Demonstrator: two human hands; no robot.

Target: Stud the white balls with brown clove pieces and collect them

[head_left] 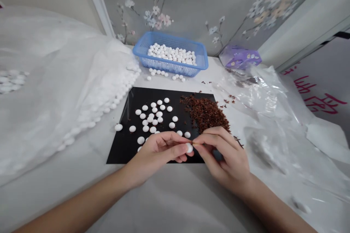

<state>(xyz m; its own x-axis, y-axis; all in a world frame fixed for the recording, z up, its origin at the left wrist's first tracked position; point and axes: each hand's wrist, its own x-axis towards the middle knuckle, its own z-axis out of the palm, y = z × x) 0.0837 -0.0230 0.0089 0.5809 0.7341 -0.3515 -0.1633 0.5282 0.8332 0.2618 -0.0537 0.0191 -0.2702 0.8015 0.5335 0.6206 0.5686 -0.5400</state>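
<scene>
I have my left hand (pixel 161 148) pinching a white ball (pixel 189 148), my right hand (pixel 225 156) at three o'clock pinching a brown bit (pixel 193 141).

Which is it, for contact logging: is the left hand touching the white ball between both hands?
Touching: the head view shows the left hand with its thumb against the white ball.

Wht balls (pixel 159 114) look smooth, brn pcs (pixel 209 114) rough, basket (pixel 169 67) plas., clr bag (pixel 269 93) glossy.

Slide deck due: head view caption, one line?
Left hand holds a white ball, right hand pinched close beside it, at a black mat bearing more balls and a brown pile.
</scene>
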